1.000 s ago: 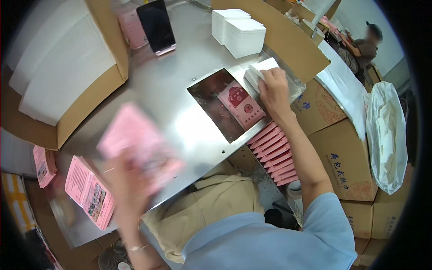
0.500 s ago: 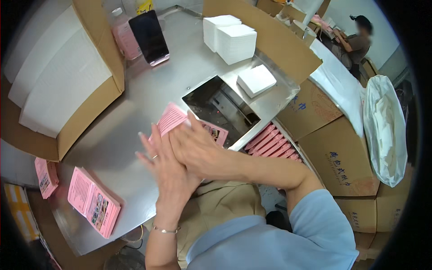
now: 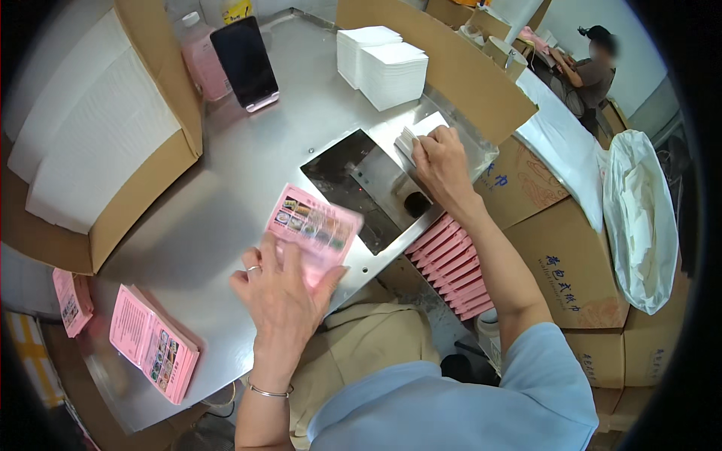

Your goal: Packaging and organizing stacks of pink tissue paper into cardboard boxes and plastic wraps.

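My left hand (image 3: pixel 284 289) holds a pink printed paper sleeve (image 3: pixel 320 222) by its near part, thumb on one side and fingers over the top. The sleeve is smeared by motion, with small food pictures on its upper face. My right hand (image 3: pixel 444 169) is closed on the small stack of folded white tissues (image 3: pixel 406 143) at the right end of the metal table; how many it grips I cannot tell. Between the hands lies a dark rectangular opening (image 3: pixel 331 173) in the tabletop. A stack of pink sleeves (image 3: pixel 154 346) rests at the near left.
Taller white tissue stacks (image 3: pixel 391 71) stand at the back, near a phone on a stand (image 3: pixel 244 64) and a pink bottle (image 3: pixel 203 60). A carton of white sheets (image 3: pixel 143 180) is at left. Pink packs (image 3: pixel 451 263) sit in a row below the table's right edge. Cardboard boxes (image 3: pixel 571 263) flank the right.
My hands have parted. The right one has moved far right onto the small tissue stack. The left one keeps the pink sleeve, now turned with its pictures facing up.
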Action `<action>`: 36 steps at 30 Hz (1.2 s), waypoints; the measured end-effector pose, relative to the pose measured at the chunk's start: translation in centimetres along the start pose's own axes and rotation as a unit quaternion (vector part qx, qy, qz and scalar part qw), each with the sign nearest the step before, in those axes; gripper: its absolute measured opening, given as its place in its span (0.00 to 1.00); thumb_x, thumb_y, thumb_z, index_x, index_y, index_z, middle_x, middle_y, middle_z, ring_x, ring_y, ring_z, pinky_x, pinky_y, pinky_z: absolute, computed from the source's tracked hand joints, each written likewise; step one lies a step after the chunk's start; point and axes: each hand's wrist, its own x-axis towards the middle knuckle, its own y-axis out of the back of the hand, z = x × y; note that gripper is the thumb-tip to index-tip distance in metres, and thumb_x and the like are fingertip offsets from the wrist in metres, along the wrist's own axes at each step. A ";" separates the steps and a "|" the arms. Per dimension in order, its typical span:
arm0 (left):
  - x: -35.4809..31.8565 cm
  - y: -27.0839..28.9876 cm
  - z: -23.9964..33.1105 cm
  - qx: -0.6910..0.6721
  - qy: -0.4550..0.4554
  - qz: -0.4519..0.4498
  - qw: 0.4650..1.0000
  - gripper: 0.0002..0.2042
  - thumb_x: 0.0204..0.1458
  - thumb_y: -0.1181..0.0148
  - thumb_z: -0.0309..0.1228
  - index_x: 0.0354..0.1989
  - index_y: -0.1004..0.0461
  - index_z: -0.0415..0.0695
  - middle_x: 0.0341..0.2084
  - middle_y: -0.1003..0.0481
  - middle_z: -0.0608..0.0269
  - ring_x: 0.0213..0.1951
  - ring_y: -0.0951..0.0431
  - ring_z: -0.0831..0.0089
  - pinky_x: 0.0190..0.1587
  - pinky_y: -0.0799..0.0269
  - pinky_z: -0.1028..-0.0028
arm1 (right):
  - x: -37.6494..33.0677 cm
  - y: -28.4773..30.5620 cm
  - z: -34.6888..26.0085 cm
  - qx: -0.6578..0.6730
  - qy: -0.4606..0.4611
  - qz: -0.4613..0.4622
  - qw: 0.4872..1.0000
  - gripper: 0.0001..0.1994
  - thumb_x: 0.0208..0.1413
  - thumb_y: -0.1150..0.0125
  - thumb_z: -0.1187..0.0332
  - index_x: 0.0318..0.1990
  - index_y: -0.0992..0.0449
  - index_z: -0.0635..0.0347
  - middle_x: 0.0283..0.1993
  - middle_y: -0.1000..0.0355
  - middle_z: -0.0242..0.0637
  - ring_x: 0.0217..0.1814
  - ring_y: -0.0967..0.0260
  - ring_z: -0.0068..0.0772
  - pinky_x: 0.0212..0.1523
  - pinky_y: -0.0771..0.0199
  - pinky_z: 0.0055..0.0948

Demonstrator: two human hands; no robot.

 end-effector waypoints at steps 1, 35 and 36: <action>0.0 0.1 -0.1 -0.011 -0.017 -0.014 1.000 0.24 0.49 0.35 0.50 0.45 0.25 0.44 0.45 0.31 0.50 0.43 0.33 0.55 0.41 0.39 0.58 | 0.0 -0.1 0.0 0.029 0.006 0.021 0.999 0.08 0.55 0.39 0.69 0.28 0.22 0.64 0.34 0.33 0.42 0.41 0.35 0.45 0.40 0.32 0.43; -12.5 10.8 -16.1 0.151 0.213 0.108 0.959 0.17 0.45 0.41 0.25 0.47 0.28 0.43 0.50 0.28 0.53 0.57 0.34 0.47 0.59 0.39 0.50 | -0.5 1.8 -5.0 -0.118 0.048 0.062 0.990 0.13 0.52 0.35 0.67 0.45 0.23 0.59 0.37 0.28 0.39 0.45 0.32 0.41 0.44 0.38 0.42; -13.9 10.6 -17.6 0.221 0.263 0.026 0.939 0.12 0.53 0.45 0.27 0.46 0.29 0.43 0.45 0.27 0.55 0.52 0.31 0.50 0.61 0.43 0.49 | -0.7 1.0 -2.8 -0.132 0.041 0.033 0.990 0.13 0.53 0.35 0.67 0.45 0.22 0.59 0.38 0.29 0.40 0.44 0.33 0.41 0.44 0.38 0.42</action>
